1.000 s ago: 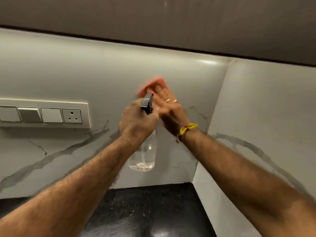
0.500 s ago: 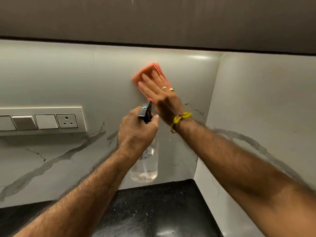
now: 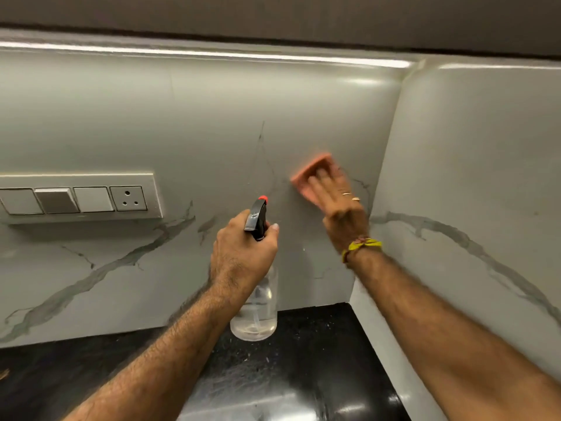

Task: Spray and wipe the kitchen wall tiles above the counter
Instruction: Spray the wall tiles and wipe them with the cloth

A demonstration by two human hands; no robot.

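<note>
My right hand (image 3: pixel 340 208) lies flat, fingers straight, pressing the folded pink cloth (image 3: pixel 309 174) against the marble-veined wall tile (image 3: pixel 212 123), close to the inside corner where the side wall tile (image 3: pixel 473 153) meets it. My left hand (image 3: pixel 243 253) has its grip wrapped round the neck of the clear spray bottle (image 3: pixel 256 305), thumb up beside the black trigger head (image 3: pixel 257 218), whose red nozzle points at the tile; the bottle hangs free above the black tabletop (image 3: pixel 303 375), nearly empty by the look of it.

To wipe well, I judge I should keep the whole palm behind the cloth so pressure spreads evenly, work in overlapping strokes, and run the folded edge right into the corner seam, where grime tends to collect. The bottle should stay low and aside so my arms do not cross.

To the left, the switch plate (image 3: pixel 79 197) with its socket (image 3: pixel 129 198) is the hazard: I would guess spray must be kept off it and only a barely damp cloth passed round it. The cabinet underside (image 3: pixel 273 13) overhead limits upward reach.
</note>
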